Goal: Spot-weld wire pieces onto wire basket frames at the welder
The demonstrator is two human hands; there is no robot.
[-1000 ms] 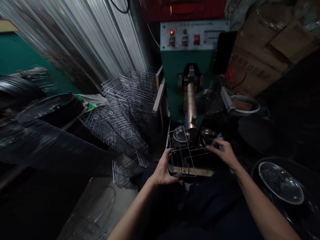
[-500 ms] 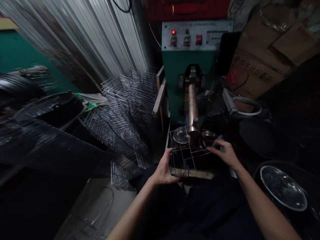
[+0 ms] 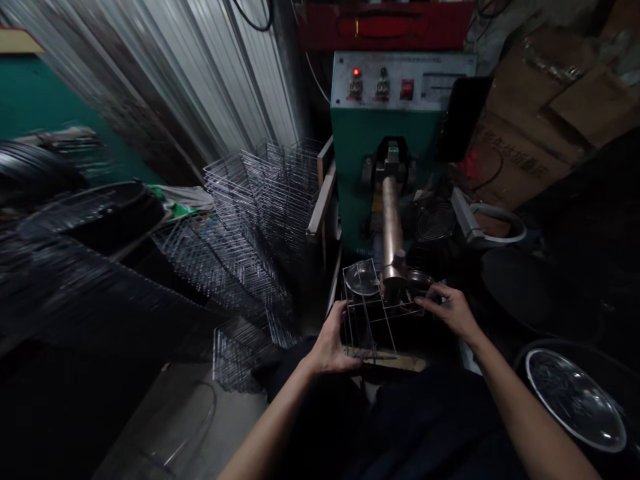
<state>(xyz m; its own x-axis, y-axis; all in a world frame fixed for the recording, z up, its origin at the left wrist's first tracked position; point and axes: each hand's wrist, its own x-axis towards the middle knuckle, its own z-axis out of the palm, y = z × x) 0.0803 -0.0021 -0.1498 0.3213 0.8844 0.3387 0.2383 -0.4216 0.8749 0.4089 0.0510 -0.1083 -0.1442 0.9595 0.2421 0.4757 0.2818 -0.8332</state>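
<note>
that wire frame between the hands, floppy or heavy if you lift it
Probably light for its size: the wire frame is mostly gaps between thin wires. It looks fairly stiff, with the wires nearly straight between the left hand and right hand. Still, wires that thin might bend if squeezed hard.

Top edge cuts off the red case [image 3: 440, 28]

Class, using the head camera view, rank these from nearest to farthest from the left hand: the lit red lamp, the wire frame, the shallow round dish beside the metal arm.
1. Wire frame: in the left hand.
2. Shallow round dish: just beyond, left of the metal arm.
3. Lit red lamp: farthest, up on the machine's panel.
</note>
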